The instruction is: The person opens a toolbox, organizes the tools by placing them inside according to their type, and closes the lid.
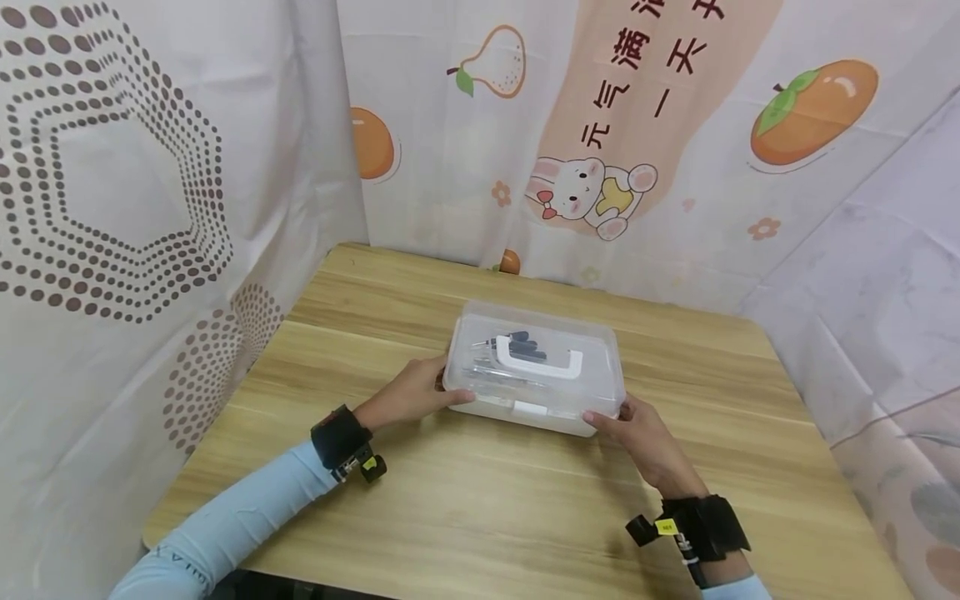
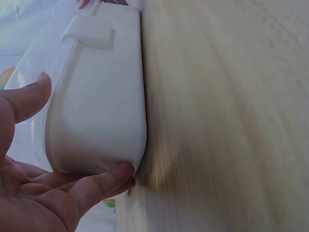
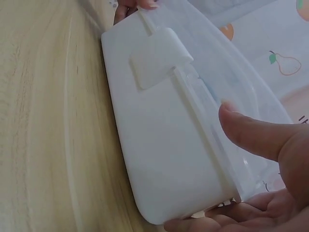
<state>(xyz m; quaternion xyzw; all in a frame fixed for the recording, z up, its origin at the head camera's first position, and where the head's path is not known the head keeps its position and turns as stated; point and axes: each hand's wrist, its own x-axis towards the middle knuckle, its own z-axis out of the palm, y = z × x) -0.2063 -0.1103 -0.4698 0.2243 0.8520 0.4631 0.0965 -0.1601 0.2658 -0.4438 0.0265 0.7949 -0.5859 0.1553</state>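
Observation:
A white plastic storage box with a clear lid sits on the table, its lid down. The lid carries a white handle, folded flat, and a white latch spans the front seam. Through the lid show several slim tools with dark handles; their exact kind is unclear. My left hand holds the left end, thumb at the lid's front corner and fingers against the end wall. At the opposite end my right hand grips likewise, thumb by the front corner and fingers low on the side.
The wooden table extends around the box on every side. Behind it hangs a white curtain with fruit and rabbit prints. Another curtain, dotted, lines the left side. Each wrist wears a black strap with a small camera.

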